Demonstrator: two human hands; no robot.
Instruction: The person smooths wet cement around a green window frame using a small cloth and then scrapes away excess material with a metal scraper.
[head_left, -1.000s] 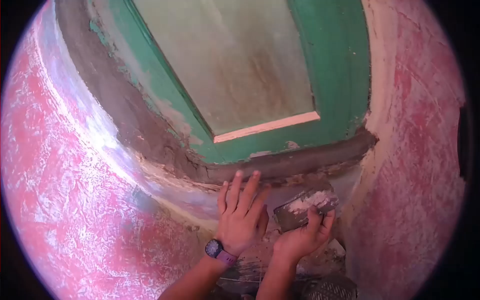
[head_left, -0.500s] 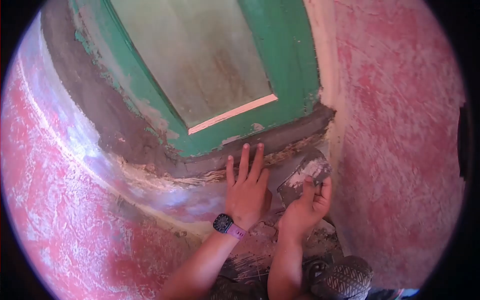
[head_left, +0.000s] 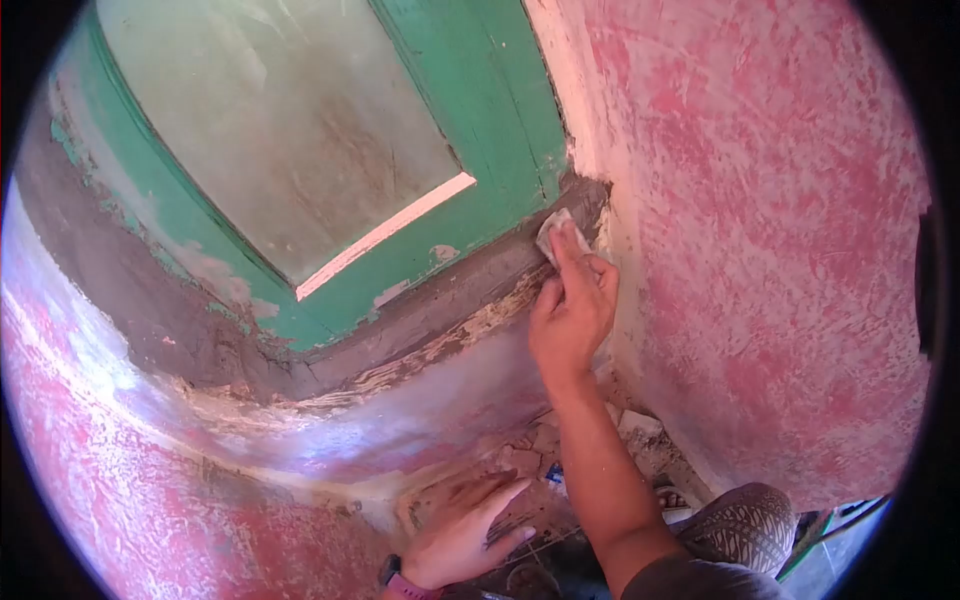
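My right hand [head_left: 572,325] pinches a thin, flat scraper [head_left: 554,228] smeared with pale filler. Its face lies against the grey mortar band [head_left: 430,295] under the green frame [head_left: 505,110], near the right-hand corner. Fingers cover part of the scraper. Low in the view, my left hand [head_left: 462,535] is held out with fingers extended and nothing in it, a watch [head_left: 390,570] at its wrist. It hovers over the floor, apart from the band.
Mottled pink walls [head_left: 740,250] close in on the right and lower left. A rough ledge [head_left: 440,345] runs beneath the mortar. Broken rubble [head_left: 640,430] lies in the floor corner, close to my patterned knee [head_left: 745,525].
My right hand has raised the scraper from below the ledge to the mortar at the corner. My left hand has left the mortar edge and dropped lower. The view has shifted right.
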